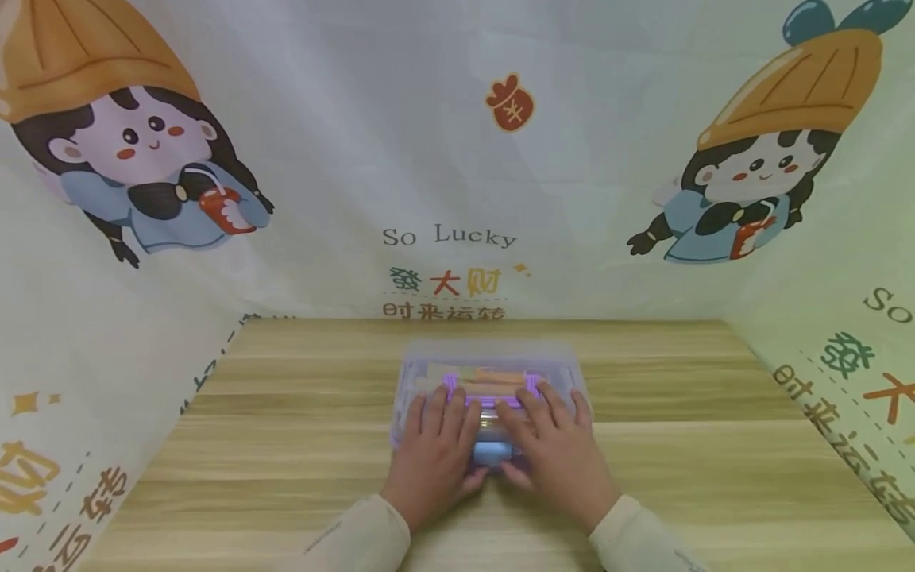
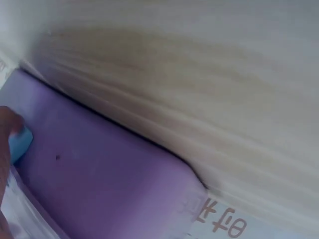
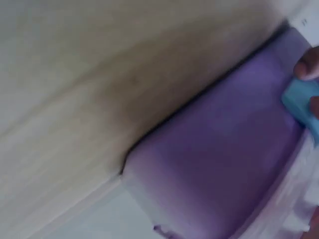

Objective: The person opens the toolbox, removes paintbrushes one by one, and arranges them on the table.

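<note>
A see-through purple plastic box (image 1: 493,349) with a brighter purple handle (image 1: 493,401) on its lid stands on the table. Tan and orange items (image 1: 493,377) show through the lid, too blurred to name. My left hand (image 1: 432,469) rests on the box's left part, fingers spread forward over the lid. On the right part, my right hand (image 1: 561,457) lies likewise. Both thumbs reach to the near side, at a light-blue latch (image 1: 492,453). In the right wrist view, thumb tips touch this latch (image 3: 297,99). Beneath it runs the smooth purple front wall (image 2: 109,159).
The wood-grain table (image 1: 300,445) extends on both sides of the box. A pale printed cloth (image 1: 343,159) with cartoon figures and lettering hangs behind and along both sides. Light sleeves (image 1: 357,540) cover the forearms.
</note>
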The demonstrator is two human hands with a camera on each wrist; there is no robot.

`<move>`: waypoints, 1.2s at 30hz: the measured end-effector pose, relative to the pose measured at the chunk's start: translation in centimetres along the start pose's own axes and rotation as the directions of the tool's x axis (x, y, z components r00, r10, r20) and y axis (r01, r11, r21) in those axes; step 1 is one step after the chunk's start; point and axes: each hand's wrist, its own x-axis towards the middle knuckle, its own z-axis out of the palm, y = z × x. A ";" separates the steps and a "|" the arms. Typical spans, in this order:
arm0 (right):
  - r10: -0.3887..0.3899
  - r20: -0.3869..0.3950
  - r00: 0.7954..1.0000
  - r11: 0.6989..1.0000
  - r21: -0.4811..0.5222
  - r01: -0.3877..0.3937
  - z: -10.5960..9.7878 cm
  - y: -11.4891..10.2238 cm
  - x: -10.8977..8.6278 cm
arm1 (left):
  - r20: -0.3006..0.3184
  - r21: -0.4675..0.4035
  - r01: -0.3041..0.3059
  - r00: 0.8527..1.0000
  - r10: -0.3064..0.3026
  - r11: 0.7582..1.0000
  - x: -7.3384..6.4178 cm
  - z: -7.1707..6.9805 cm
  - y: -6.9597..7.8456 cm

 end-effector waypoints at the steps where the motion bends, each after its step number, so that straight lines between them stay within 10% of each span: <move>1: 0.003 0.012 1.000 1.000 -0.021 -0.003 0.1 -0.2 0.0 | 0.003 0.011 0.003 1.000 -0.003 1.000 0.0 0.0 0.1; 16: 0.053 0.103 0.993 0.966 -0.259 -0.025 0.4 -1.9 0.6 | 0.090 0.110 0.025 0.995 -0.035 0.994 0.6 -0.7 1.0; 36: 0.023 0.007 1.000 0.978 -0.208 -0.021 0.9 -1.6 0.5 | -0.073 0.067 0.010 0.997 -0.006 0.998 0.6 0.1 1.1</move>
